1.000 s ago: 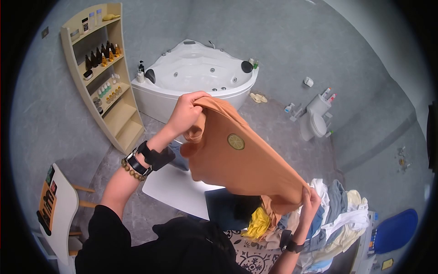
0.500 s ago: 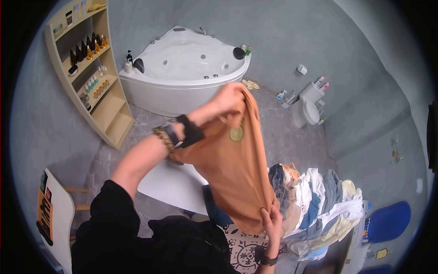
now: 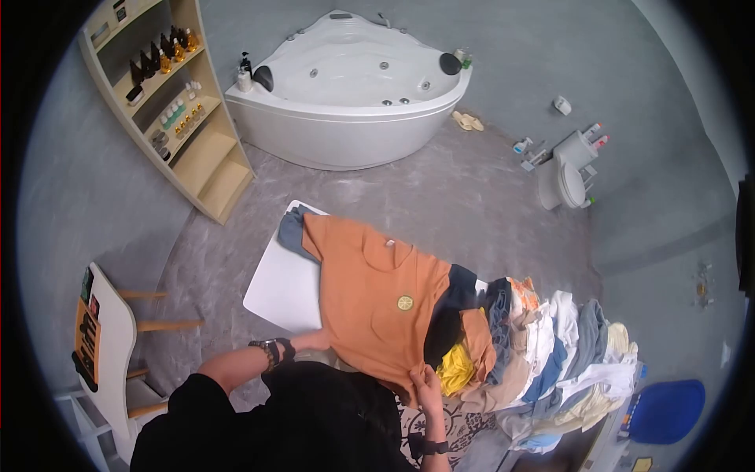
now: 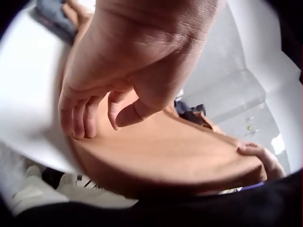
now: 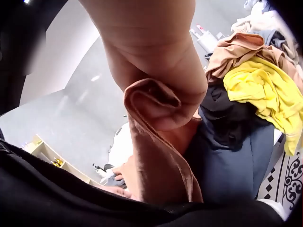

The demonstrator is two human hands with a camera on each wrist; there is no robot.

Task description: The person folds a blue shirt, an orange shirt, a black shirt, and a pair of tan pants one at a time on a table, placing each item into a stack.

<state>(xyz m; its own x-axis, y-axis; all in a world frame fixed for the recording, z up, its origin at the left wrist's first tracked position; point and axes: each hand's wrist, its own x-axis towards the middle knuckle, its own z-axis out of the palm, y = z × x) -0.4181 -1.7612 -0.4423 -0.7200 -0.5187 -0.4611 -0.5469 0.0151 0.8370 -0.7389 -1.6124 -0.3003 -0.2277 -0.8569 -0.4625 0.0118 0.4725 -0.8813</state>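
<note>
The orange shirt (image 3: 362, 315) lies spread over the white table (image 3: 275, 291). The right hand (image 3: 428, 390) clamps its hem; the left hand (image 3: 314, 340) bends loosely parted fingers above it. Uneven pulling could crease it.

The right hand (image 5: 163, 75) grips the orange cloth (image 5: 158, 161) (its edge curled over), beside yellow fabric (image 5: 265, 92).

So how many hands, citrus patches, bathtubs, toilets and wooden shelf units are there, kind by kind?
Hands: 2, left and right
Citrus patches on the orange shirt: 1
Bathtubs: 1
Toilets: 1
Wooden shelf units: 1
Total: 6
</note>
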